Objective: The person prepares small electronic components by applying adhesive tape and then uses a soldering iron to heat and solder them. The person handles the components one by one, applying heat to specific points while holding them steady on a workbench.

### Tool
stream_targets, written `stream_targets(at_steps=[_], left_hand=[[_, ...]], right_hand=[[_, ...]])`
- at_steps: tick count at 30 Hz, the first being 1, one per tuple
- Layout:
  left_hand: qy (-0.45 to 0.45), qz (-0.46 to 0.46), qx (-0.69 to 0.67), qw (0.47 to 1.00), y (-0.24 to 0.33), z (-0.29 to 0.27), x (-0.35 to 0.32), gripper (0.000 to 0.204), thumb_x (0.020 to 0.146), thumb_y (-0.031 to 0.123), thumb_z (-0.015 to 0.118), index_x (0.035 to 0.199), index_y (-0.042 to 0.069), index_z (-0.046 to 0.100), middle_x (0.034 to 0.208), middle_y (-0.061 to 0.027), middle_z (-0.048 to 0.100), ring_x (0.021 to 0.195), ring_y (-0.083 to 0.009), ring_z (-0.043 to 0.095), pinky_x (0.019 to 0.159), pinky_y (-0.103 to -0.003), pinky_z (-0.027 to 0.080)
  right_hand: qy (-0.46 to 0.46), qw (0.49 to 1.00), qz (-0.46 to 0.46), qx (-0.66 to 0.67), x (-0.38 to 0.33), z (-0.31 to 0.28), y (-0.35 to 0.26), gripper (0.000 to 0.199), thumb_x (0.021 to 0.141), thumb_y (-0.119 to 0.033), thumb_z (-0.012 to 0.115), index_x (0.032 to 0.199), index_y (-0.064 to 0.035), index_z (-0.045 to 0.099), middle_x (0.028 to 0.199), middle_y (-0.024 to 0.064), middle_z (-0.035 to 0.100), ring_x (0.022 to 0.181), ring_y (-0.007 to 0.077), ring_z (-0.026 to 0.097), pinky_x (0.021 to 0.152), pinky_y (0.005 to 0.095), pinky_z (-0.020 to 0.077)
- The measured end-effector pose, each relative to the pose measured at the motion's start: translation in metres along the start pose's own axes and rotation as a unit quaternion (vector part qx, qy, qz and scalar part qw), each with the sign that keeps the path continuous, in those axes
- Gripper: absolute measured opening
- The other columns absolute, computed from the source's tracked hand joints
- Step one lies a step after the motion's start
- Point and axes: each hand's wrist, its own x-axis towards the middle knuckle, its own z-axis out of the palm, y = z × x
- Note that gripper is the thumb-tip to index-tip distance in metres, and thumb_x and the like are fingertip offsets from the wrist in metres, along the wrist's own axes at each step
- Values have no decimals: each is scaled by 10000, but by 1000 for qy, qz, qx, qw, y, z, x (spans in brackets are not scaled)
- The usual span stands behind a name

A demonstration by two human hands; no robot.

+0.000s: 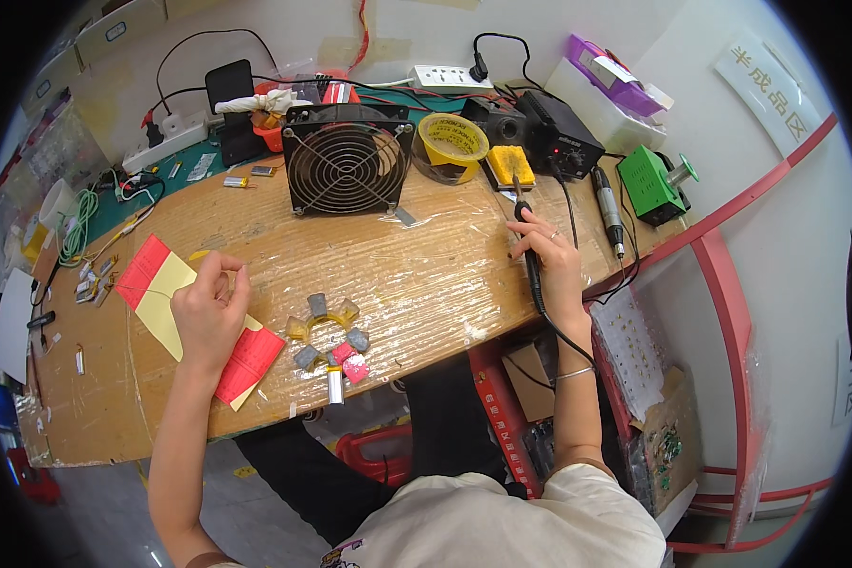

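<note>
My right hand (554,260) is closed round the handle of a soldering iron (531,260), whose tip meets the yellow sponge (512,165) at the back. Over a red and yellow card (167,310), my left hand (210,308) is closed with its fingers pinched; a thin wire seems to run out from it to the left. To its right lies a yellow ring-shaped holder (327,322) with grey pads around it. A small silver battery cell (335,386) rests at the ring's near side, beside pink-red pieces (354,367).
A black fan (346,166) stands at the back, next to a roll of yellow tape (452,142). Further right are a black soldering station (560,133), a screwdriver-like tool (608,213) and a green solder-reel stand (653,185). Several small cells (93,282) lie at left.
</note>
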Motion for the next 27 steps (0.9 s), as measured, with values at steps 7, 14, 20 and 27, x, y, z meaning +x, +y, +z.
stream_targets(at_steps=[7,14,20,27], left_hand=[[1,5,-1,1000,1,0,0,89,804,76,635,771,62,554,428,-15,349,355,-121,334,397,-289,272],[-9,-5,-3,1000,-1,0,0,82,799,72,636,774,61,559,436,-18,347,364,-122,344,402,-288,277],[-14,-6,8,1000,-3,1,0,62,797,84,645,798,69,584,439,-21,340,368,-124,350,403,-289,281],[5,-10,-1,1000,3,-4,2,58,806,113,644,844,104,601,426,-15,362,351,-137,379,400,-294,291]], right_hand=[[298,923,134,204,5,8,2,107,800,37,651,769,12,552,1027,143,661,867,138,631,722,244,497],[194,951,181,160,7,22,1,112,784,44,647,768,-5,548,1032,130,667,959,180,636,802,266,490],[92,994,57,16,-3,14,2,132,725,76,600,813,-21,612,1025,118,667,1086,282,593,825,335,492],[171,975,86,113,-13,-4,-17,124,755,99,614,820,-6,601,1051,127,665,1040,238,619,894,319,467]])
